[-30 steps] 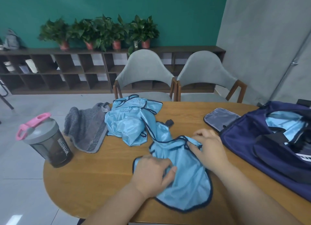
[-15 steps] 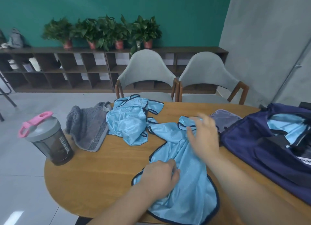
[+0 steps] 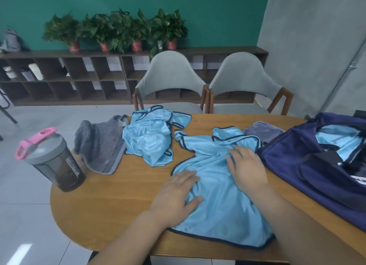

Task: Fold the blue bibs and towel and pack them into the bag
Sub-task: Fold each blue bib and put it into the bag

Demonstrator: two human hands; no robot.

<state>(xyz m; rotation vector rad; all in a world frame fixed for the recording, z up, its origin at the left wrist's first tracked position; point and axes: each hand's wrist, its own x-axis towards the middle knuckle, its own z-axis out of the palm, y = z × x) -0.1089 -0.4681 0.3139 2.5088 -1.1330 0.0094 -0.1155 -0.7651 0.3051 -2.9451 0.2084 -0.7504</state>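
The left hand and right hand are pressing flat, fingers spread, on the blue bib beneath them, seemingly smoothing it for folding, while the crumpled bib and towel are lying beyond the left and the bag beside the right.

Showing bright, even indoor light, falling softly from above. Casting only faint, soft-edged shadows on the tabletop beside the shaker bottle and along the rim of the blue bib. Glinting mildly off the bib's shiny fabric and leaving a white streak of glare on the floor at lower left. Blurring slightly throughout, most at the plants and the shelf. Bowing straight lines toward the edges and stretching the forearms large at the bottom.
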